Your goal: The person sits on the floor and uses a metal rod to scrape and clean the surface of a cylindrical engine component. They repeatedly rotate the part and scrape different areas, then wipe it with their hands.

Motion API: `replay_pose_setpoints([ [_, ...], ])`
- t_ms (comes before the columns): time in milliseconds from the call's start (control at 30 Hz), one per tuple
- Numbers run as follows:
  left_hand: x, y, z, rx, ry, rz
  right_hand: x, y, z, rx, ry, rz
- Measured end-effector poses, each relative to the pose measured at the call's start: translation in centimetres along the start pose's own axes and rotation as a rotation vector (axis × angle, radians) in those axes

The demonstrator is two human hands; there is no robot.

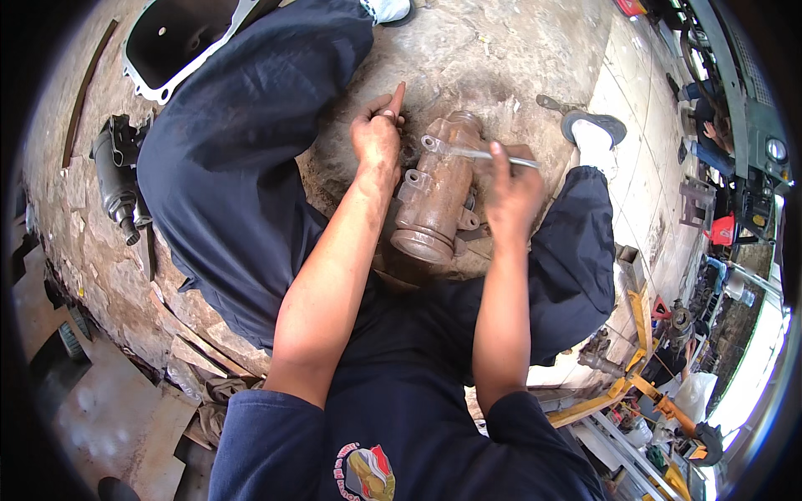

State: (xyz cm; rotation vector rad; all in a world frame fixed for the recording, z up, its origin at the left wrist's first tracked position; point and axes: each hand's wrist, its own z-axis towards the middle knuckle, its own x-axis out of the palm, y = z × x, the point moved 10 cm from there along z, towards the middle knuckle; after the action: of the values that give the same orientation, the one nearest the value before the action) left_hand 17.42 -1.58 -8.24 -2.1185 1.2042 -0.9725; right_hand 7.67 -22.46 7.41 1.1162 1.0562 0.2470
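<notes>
A rusty brown cast-metal cylinder housing with side lugs (434, 196) lies on the stained ground between my legs. My right hand (512, 192), slightly blurred, is closed around a slim silvery metal rod-like tool (472, 154). The tool reaches left across the upper part of the housing, its end close to the top lug. My left hand (376, 138) is closed just left of the housing. A short reddish-brown pointed piece (397, 98) sticks up from its fingers; its kind is hard to make out.
A flat-bladed scraper (555, 104) lies near my right shoe. An open metal casing (188, 42) sits beyond my left leg, with a dark motor-like part (117, 179) beside that leg. A yellow metal frame (614, 392) and clutter stand at right. Another person (710, 125) is at far right.
</notes>
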Motion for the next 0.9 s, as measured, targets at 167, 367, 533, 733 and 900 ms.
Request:
replay_pose_setpoints([
  [167,-0.1,-0.9,-0.5,0.038,0.020,0.037,0.4,-1.0,-0.4,-0.025,0.147,-0.039],
  [367,0.8,-0.7,-1.1,0.032,0.049,0.034,0.1,-0.4,-0.4,-0.075,0.095,-0.030],
  [533,0.2,-0.1,-1.0,-0.007,0.062,0.084,-0.1,-0.7,-1.0,0.077,0.259,0.246],
  [733,0.8,-0.3,-1.1,0.017,0.084,0.044,1.0,-0.4,3.0,-0.029,0.071,-0.020],
  [900,-0.1,-0.6,-0.9,0.022,0.043,0.077,1.3,-0.5,3.1,0.111,0.136,0.356],
])
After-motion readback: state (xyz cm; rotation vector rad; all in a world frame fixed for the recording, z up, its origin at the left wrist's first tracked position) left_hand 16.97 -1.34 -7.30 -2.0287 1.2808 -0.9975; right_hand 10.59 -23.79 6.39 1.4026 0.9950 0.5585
